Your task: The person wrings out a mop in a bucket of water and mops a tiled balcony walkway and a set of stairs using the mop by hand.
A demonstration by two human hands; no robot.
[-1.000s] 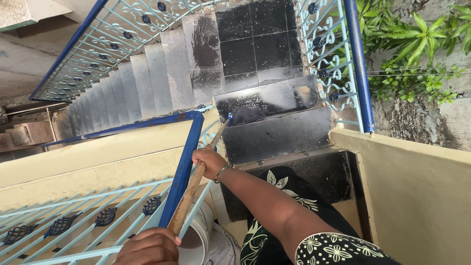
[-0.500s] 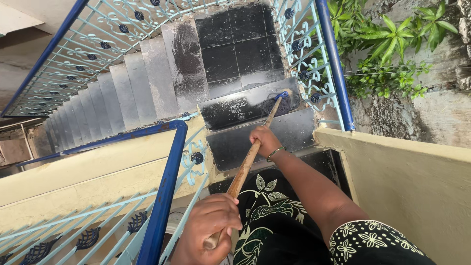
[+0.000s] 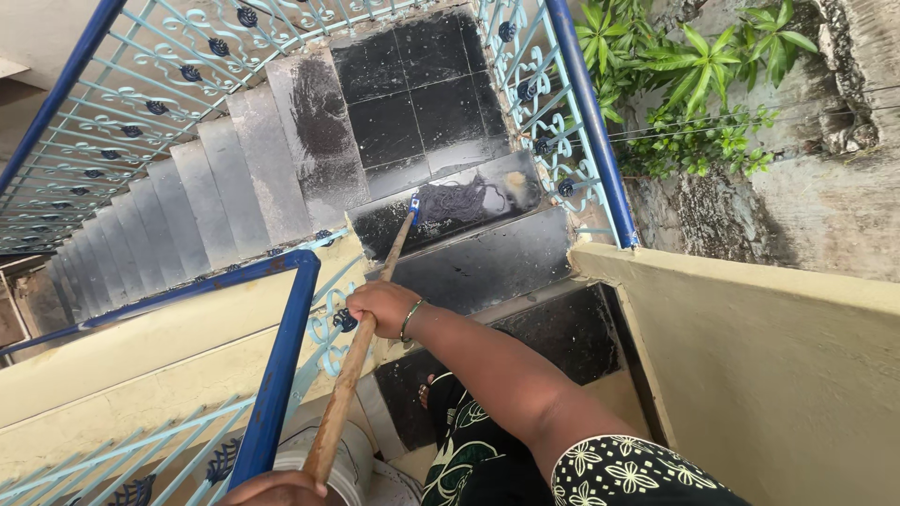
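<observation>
I look down a wet black-tiled staircase [image 3: 487,267]. A mop with a long wooden handle [image 3: 352,375] runs from the bottom edge up to its dark string head [image 3: 459,199], which lies spread on a step two steps below me. My right hand [image 3: 380,307], with a bangle on the wrist, grips the handle at mid-length. My left hand [image 3: 277,489] holds the handle's top end at the bottom edge, only partly in view. My foot and patterned dress show below my right arm.
A blue handrail with light-blue scrollwork [image 3: 281,375] stands close on my left, another railing [image 3: 586,122] on the right. A yellow wall [image 3: 769,375] borders the right side. A white bucket [image 3: 366,464] sits by my feet. Green plants [image 3: 694,84] grow beyond the railing.
The mop head has moved from the right end of the step towards its middle. My right hand has shifted left and down along the handle, and my left hand has dropped lower in view.
</observation>
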